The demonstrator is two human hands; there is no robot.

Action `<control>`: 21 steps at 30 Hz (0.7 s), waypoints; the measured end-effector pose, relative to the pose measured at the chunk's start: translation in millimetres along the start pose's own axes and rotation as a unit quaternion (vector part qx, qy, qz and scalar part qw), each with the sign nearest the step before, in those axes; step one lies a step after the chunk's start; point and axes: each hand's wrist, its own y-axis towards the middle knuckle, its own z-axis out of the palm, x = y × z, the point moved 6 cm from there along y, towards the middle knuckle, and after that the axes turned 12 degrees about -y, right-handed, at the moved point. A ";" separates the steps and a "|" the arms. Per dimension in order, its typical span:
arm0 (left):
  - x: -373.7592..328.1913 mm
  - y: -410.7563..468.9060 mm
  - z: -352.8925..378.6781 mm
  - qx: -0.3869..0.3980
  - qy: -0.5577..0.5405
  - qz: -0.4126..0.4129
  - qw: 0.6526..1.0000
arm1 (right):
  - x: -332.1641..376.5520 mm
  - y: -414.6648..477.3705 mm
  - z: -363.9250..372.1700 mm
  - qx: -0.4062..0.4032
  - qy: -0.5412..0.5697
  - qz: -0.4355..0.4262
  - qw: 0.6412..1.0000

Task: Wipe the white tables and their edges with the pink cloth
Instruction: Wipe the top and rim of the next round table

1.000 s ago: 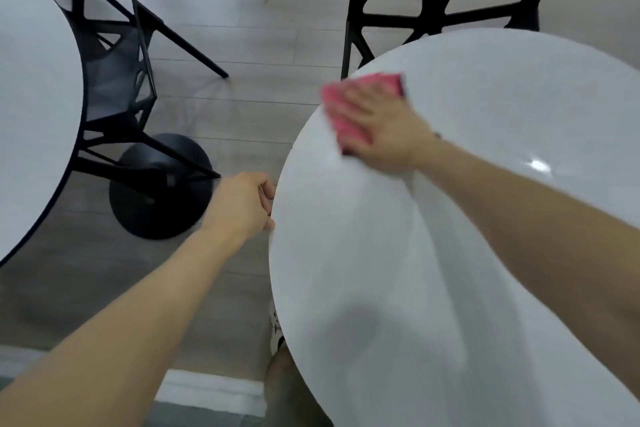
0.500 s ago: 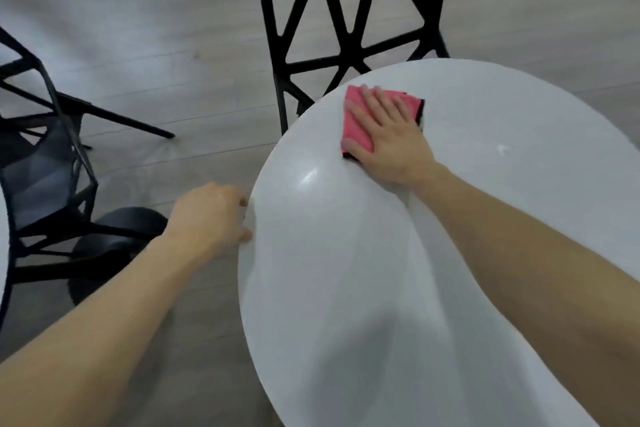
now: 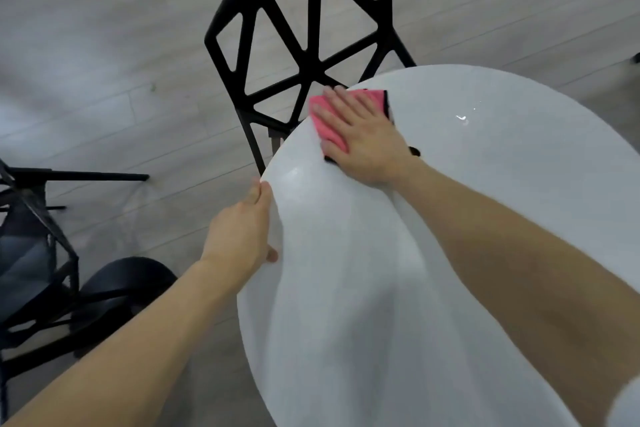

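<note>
A round white table fills the right half of the view. A folded pink cloth with a dark trim lies flat on it near the far left rim. My right hand presses on the cloth with its fingers straight and spread. My left hand rests on the table's left edge, thumb on top of the rim and fingers extended along it.
A black lattice chair stands just beyond the table's far left rim. Another black chair and a round black table base sit at the lower left. The floor is grey wood planks.
The view has swung right, away from the second white table. My right hand slid the cloth along the rim. My left hand moved from a loose fist onto the table's edge.
</note>
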 end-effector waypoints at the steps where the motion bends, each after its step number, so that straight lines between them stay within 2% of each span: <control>1: -1.8 0.2 -0.1 0.002 0.003 0.002 1.000 | -45.5 -10.3 0.8 0.015 0.001 0.085 0.996; 3: -3.8 1.3 -1.0 -0.004 0.001 0.001 1.000 | -109.9 -27.7 2.8 0.035 0.000 0.221 0.975; 4: -3.8 2.0 -1.6 -0.006 0.005 -0.002 1.000 | -116.0 -27.8 3.3 0.037 -0.002 0.265 0.964; 6: -2.7 2.6 -0.7 -0.005 0.014 -0.008 1.000 | -77.6 -14.0 1.3 0.021 -0.006 0.306 0.952; 7: -2.5 3.4 0.7 -0.003 0.015 -0.007 1.000 | -41.6 -4.0 -1.2 0.009 -0.005 0.286 0.958; 8: -2.4 3.8 1.7 -0.004 0.014 -0.005 1.000 | 1.4 7.0 -3.5 0.005 0.003 0.222 0.975; 10: -1.3 2.4 2.1 -0.010 0.011 -0.004 1.000 | 84.6 16.3 -6.3 0.002 0.010 0.021 1.000; 12: -0.5 1.9 0.5 -0.013 0.007 0.001 1.000 | 104.6 11.2 -7.8 0.007 -0.006 -0.119 0.993; 13: -0.4 1.5 0.3 -0.011 0.003 0.002 1.000 | 87.7 11.8 -4.6 -0.004 -0.004 -0.139 0.990; 14: -0.9 1.2 0.5 -0.008 0.001 0.003 1.000 | 60.2 14.5 -2.4 -0.018 0.005 -0.118 0.993; 16: -0.4 2.1 1.6 -0.005 -0.001 0.003 1.000 | -14.9 17.4 1.7 -0.017 0.010 0.025 0.999; 18: 0.7 2.4 2.2 0.001 -0.009 0.013 1.000 | -71.9 11.0 4.8 0.016 0.002 0.155 0.988; 21: 10.4 -1.1 -1.6 -0.011 -0.034 0.043 0.998 | -77.3 10.6 6.4 0.022 -0.010 0.213 0.977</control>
